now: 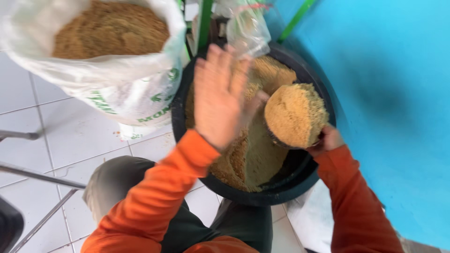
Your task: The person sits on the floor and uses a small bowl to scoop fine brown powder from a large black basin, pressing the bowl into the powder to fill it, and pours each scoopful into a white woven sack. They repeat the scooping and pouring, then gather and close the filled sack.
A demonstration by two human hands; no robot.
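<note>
Brown granular feed heaped in a small round dark scoop bowl (295,115) sits over the large round black plastic tub (255,124), toward its three o'clock rim. The right hand (328,139) grips the scoop's lower edge, fingers closed around it. The left hand (220,96) hovers flat and open over the tub's centre, blurred, holding nothing. At ten o'clock stands a white woven sack (117,79) filled with the same feed. The heap looks overfull; a tilt could spill grains onto the white tiled floor (70,136).
</note>
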